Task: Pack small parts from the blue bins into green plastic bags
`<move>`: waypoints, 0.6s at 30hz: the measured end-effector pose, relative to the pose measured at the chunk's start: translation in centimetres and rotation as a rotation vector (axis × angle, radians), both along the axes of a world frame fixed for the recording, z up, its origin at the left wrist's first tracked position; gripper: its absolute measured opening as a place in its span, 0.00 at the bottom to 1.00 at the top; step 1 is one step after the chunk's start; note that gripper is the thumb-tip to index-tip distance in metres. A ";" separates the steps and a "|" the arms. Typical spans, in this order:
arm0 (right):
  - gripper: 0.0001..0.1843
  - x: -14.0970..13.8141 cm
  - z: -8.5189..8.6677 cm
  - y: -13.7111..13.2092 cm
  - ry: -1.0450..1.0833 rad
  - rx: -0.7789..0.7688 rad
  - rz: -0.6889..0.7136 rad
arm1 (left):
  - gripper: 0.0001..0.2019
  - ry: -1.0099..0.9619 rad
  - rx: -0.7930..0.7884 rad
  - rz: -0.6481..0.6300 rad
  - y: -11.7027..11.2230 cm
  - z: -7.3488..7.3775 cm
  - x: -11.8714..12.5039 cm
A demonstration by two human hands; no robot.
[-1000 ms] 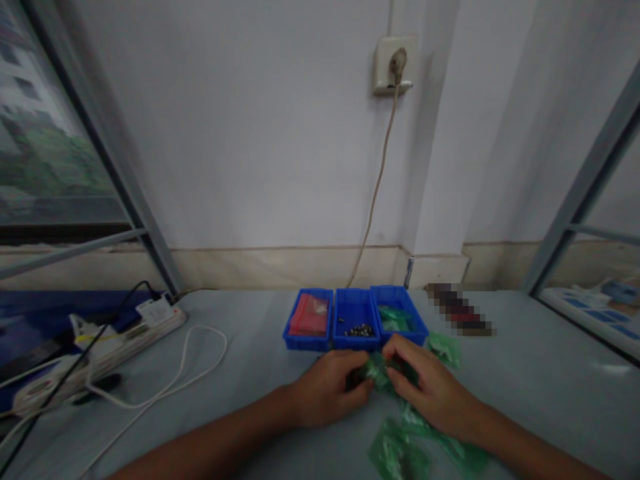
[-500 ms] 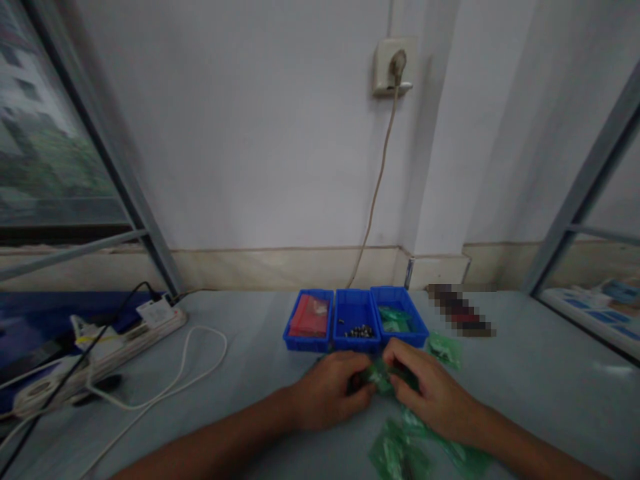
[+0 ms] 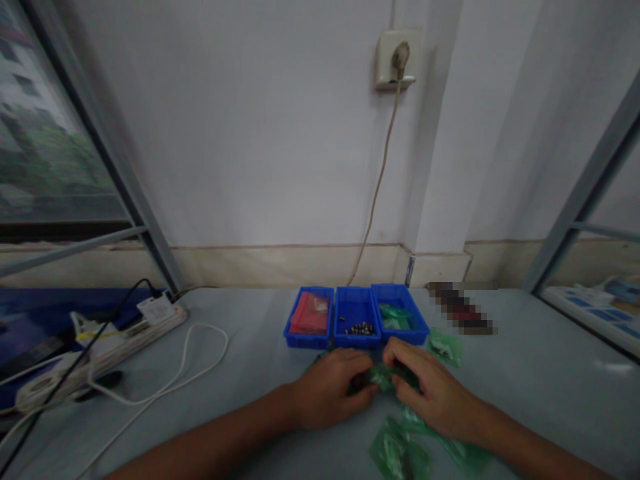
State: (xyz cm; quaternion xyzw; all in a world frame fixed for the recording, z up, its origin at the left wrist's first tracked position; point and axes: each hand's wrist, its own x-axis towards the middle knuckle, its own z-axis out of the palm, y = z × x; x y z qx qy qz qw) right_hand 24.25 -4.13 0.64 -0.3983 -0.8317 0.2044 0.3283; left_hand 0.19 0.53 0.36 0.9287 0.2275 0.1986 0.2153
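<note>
Between my two hands is a small green plastic bag point(image 3: 383, 377), pinched from both sides just in front of the blue bins. My left hand point(image 3: 333, 388) has thumb and fingers closed on its left side. My right hand point(image 3: 430, 390) grips the right side the same way. What the bag contains is hidden by my fingers. More green plastic bags point(image 3: 399, 448) lie on the table below and under my right hand. Another green bag point(image 3: 445, 347) with small parts in it rests to the right of the bins.
Three blue bins stand in a row: the left bin point(image 3: 309, 345) has red bags, the middle bin point(image 3: 357, 303) small metal parts, the right bin point(image 3: 393, 293) green bags. On the left lie a power strip point(image 3: 107, 360) and a white cable point(image 3: 185, 360). A pixelated object point(image 3: 463, 309) lies back right.
Both hands keep their pinch on the green bag with hardly any movement. The view has shifted very slightly.
</note>
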 end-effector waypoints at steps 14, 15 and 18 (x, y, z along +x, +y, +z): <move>0.12 0.3 -0.4 0.2 -0.028 0.002 0.005 | 0.05 0.094 0.116 -0.056 -0.2 -0.2 0.1; 0.11 0.3 -0.3 0.2 -0.020 -0.004 -0.001 | 0.04 0.085 0.107 -0.050 -0.1 -0.3 0.0; 0.05 0.2 0.0 0.0 0.004 -0.049 -0.032 | 0.04 0.056 0.066 -0.019 -0.1 -0.5 -0.1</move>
